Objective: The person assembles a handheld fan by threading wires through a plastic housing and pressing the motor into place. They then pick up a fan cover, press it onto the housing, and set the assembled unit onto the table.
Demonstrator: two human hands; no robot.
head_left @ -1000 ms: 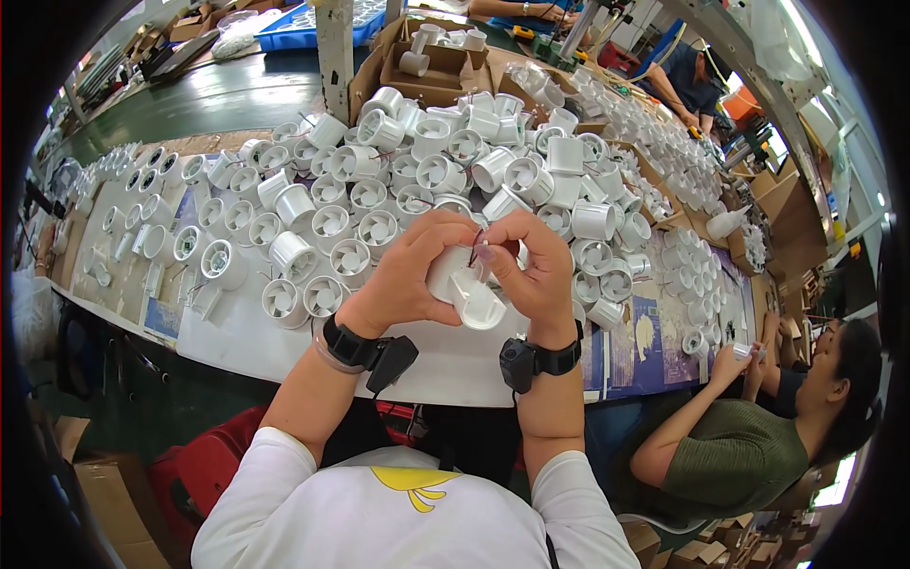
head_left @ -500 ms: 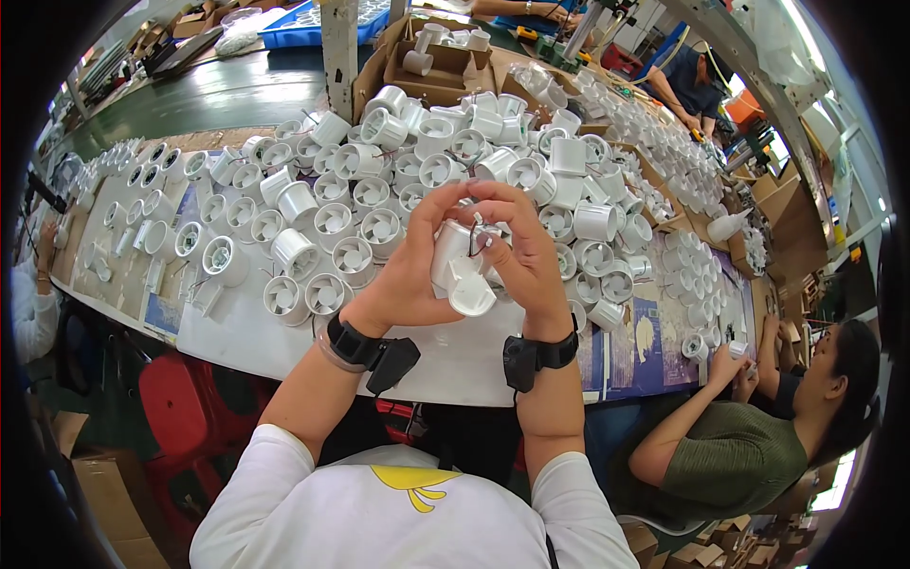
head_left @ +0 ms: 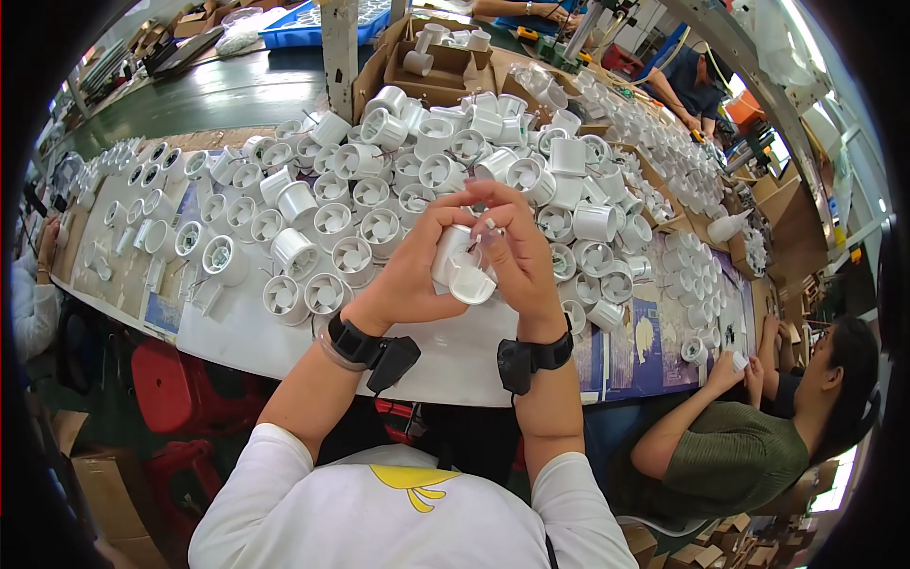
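White plastic is filling the head view: in front of the person's chest, the left hand (head_left: pixel 403 284) is wrapping round a glossy white plastic piece with a rounded, cup-like end (head_left: pixel 471 284), its thumb lying along the near side and its fingers curling over the far side. The right hand (head_left: pixel 523 270) is arching over from the other side, thumb and fingers bent close about a small white connector on thin wires (head_left: pixel 490 224); whether that grip is pinching the connector or only touching it, I cannot tell. Compared with a second ago, the cup-like end is sitting higher and nearer the palms, and the connector is showing above the thumb, so the handling is probably still centring on the wires. The piece is staying between both hands, above the white table (head_left: pixel 431 365), while a heap of white plastic cylinders (head_left: pixel 595 222) is spreading just beyond the fingers.
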